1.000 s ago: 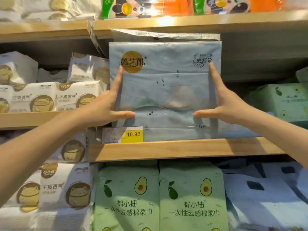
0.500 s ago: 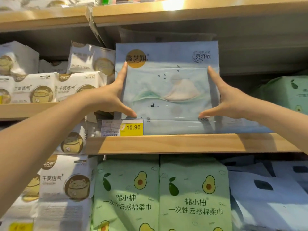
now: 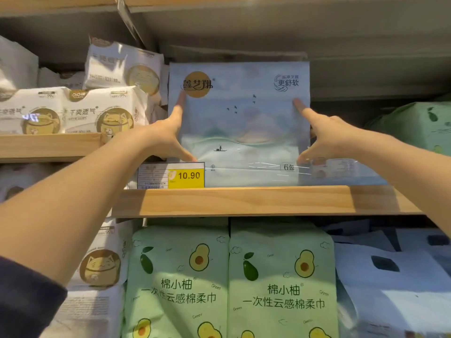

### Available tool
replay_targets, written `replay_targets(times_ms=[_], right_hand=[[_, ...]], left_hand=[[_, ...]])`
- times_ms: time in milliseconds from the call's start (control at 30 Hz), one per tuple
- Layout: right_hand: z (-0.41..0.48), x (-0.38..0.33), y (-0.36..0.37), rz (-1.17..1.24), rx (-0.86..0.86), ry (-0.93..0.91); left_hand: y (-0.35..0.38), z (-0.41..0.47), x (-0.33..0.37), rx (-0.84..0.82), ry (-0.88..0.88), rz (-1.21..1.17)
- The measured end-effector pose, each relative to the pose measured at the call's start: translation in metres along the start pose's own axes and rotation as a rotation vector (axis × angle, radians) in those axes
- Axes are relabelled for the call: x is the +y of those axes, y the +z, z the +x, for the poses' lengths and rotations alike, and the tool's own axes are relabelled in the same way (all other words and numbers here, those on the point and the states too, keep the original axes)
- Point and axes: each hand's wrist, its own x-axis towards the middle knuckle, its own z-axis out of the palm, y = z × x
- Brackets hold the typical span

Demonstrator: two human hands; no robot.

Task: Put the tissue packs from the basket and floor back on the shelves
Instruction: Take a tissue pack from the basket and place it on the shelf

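A pale blue tissue pack (image 3: 244,123) with a gold round logo and a boat scene stands upright on the wooden middle shelf (image 3: 244,201). My left hand (image 3: 161,140) grips its left edge, index finger pointing up and thumb along the bottom. My right hand (image 3: 329,135) mirrors this on the right edge. The other fingers of both hands are hidden. Another flat blue pack (image 3: 346,172) lies on the shelf to the right, behind my right hand. No basket or floor is in view.
A yellow 10.90 price tag (image 3: 185,175) sits on the shelf lip. White cat-print packs (image 3: 97,111) fill the left shelf. Green avocado packs (image 3: 280,276) stand below, blue-white packs (image 3: 390,276) beside them, and a green pack (image 3: 415,123) at right. The upper shelf board (image 3: 244,1) hangs close overhead.
The blue pack has gone down and back into the shelf, both hands staying on its edges. The view has tilted downward.
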Motion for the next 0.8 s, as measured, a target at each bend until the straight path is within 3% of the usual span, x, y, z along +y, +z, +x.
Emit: replay_targets(times_ms=[300, 800], right_hand=[[0.019, 0.002, 0.012, -0.028, -0.02, 0.023], [0.017, 0.001, 0.013, -0.053, -0.075, 0.014]], left_hand=[[0.012, 0.015, 0.003, 0.002, -0.087, 0.073], [0.017, 0.017, 0.0, -0.003, -0.066, 0.016]])
